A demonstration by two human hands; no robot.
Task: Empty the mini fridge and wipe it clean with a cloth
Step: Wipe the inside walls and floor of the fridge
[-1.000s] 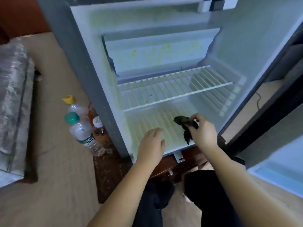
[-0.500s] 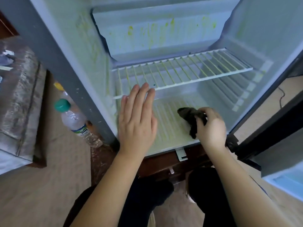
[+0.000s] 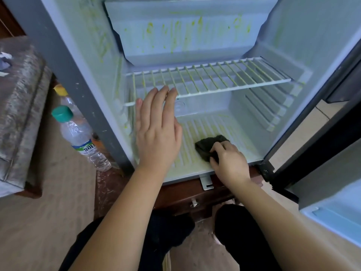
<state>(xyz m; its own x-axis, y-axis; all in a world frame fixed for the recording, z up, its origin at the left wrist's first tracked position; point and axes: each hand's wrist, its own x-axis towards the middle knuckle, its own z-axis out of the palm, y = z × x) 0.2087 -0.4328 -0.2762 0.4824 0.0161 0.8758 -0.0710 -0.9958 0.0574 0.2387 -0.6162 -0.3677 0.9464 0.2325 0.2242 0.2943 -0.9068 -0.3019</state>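
The right hand (image 3: 228, 163) grips a dark cloth (image 3: 210, 145) and presses it onto the ribbed floor (image 3: 205, 124) of the open mini fridge (image 3: 64, 65), near its front edge. The left hand (image 3: 158, 132) is released, fingers straight and together, with its fingertips at the front bar of the wire shelf (image 3: 214, 79). The emptying looks done, as nothing stands inside and plastic bottles (image 3: 78, 137) stand outside just left of the fridge, but the wiping seems barely begun, since yellow-green streaks (image 3: 175, 30) mark the back panel (image 3: 214, 42), the shelf and the floor ribs.
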